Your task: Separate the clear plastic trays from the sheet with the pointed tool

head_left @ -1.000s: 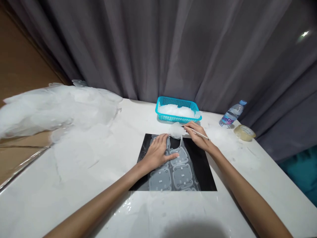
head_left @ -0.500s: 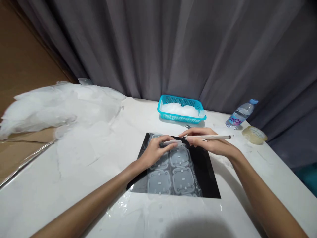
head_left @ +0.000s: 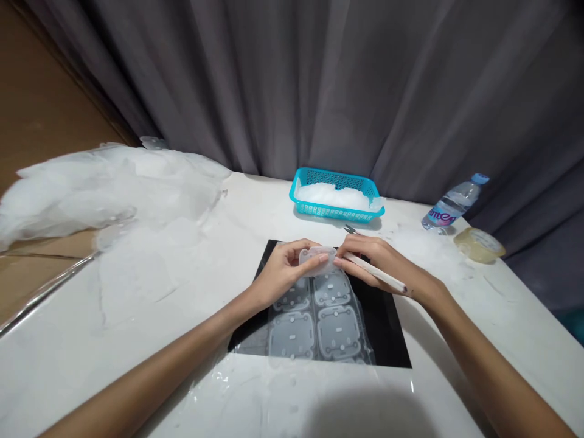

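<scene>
My left hand (head_left: 287,267) is closed on a small translucent plastic piece (head_left: 314,258) with rounded corners, thumb in front. Beside it, my right hand (head_left: 374,258) grips a white pen-like stick (head_left: 378,274), whose rear end points toward my right wrist. The stick's working tip is hidden by the fingers. Right fingertips meet the piece's right edge. Below both hands, a clear sheet of moulded rounded squares (head_left: 338,331) lies on a black panel (head_left: 387,334). Behind the right hand, the dark forked tip of a small tool (head_left: 350,229) shows.
A blue basket (head_left: 337,215) with white translucent pieces stands at the back. A tilted water bottle (head_left: 454,204) and a roll of yellowish tape (head_left: 479,244) are at the right. Translucent plastic pieces (head_left: 114,185) are heaped at the left by cardboard (head_left: 50,246).
My left hand has raised and turned the plastic piece so its face shows. The right hand has drawn in against it, and the stick now slants downward to the right.
</scene>
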`<state>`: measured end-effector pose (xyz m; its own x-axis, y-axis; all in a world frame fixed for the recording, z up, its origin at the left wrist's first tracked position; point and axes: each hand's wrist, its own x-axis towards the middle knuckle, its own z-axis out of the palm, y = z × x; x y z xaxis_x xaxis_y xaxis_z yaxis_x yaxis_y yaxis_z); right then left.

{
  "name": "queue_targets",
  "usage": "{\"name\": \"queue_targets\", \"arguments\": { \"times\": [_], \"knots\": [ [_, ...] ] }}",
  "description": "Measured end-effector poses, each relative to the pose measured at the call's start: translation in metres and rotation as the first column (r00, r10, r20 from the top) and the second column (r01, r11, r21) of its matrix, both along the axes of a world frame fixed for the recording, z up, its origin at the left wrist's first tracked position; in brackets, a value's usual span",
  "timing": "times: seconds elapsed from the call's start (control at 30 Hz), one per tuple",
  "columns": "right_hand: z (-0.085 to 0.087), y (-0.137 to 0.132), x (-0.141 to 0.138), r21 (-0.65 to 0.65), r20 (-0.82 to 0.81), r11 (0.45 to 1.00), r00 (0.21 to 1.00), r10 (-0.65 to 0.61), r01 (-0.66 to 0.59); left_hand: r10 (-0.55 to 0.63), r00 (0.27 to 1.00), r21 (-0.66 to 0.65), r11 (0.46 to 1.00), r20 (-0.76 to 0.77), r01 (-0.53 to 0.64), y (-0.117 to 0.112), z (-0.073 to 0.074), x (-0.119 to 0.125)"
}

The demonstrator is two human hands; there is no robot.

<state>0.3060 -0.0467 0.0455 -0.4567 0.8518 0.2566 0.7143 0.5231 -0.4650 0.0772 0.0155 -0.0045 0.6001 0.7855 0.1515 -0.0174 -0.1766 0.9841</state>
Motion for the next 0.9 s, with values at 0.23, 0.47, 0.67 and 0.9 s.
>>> {"name": "queue_targets", "arguments": {
  "times": [0.23,0.47,0.67,0.9],
  "knots": [
    [0.003,-0.002,0.001,-0.023,-0.012,0.999,0.999,0.038,-0.038,-0.005,1.000,0.011,1.000,-0.023,0.005,-0.001,0.006,-0.002],
    [-0.001,0.000,0.003,-0.044,0.001,0.996,0.997,0.078,-0.078,-0.002,0.990,0.100,0.995,-0.142,0.017,-0.001,0.006,-0.003],
    [0.001,-0.002,0.003,-0.028,0.025,0.998,0.998,0.050,-0.049,0.026,0.994,0.076,0.997,-0.107,-0.018,0.002,0.007,-0.003],
    [-0.002,-0.002,-0.007,0.072,0.049,0.997,0.998,-0.035,0.032,0.050,0.990,0.141,0.990,-0.134,-0.031,-0.003,0.013,-0.002]
  ]
}}
